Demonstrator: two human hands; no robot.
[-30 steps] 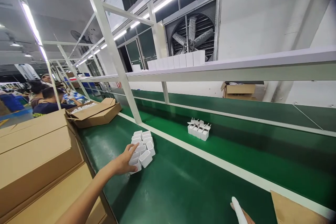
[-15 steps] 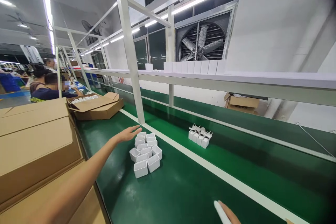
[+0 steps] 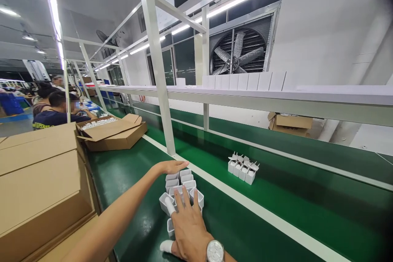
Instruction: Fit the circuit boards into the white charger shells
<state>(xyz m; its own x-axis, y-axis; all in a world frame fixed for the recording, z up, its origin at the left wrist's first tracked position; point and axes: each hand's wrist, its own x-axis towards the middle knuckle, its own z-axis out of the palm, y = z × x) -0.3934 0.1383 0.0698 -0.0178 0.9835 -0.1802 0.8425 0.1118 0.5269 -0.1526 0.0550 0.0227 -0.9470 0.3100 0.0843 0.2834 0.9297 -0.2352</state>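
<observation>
Several white open-topped plastic boxes (image 3: pixel 172 184) stand in a cluster on the green work surface (image 3: pixel 138 213). My left hand (image 3: pixel 172 166) lies along the far end of the cluster, fingers stretched out and closed on nothing. Over the near boxes my right hand (image 3: pixel 190 221) spreads its fingers, hiding part of the cluster. White covers sit on its thumb and index finger, and a watch (image 3: pixel 215 251) is on the wrist. Whether the right fingertips touch the boxes, I cannot tell for certain.
Beyond the pale divider strip (image 3: pixel 245 199), a group of white plug-like pieces (image 3: pixel 242 168) stands in a row. Cardboard boxes (image 3: pixel 39 188) line the left side. A metal post (image 3: pixel 159 69) rises to a shelf (image 3: pixel 276 97) holding white boxes. People sit at far left.
My right hand has come in from the lower right and now reaches over the near boxes with spread fingers. My left hand stays at the far end; the view has shifted slightly.
</observation>
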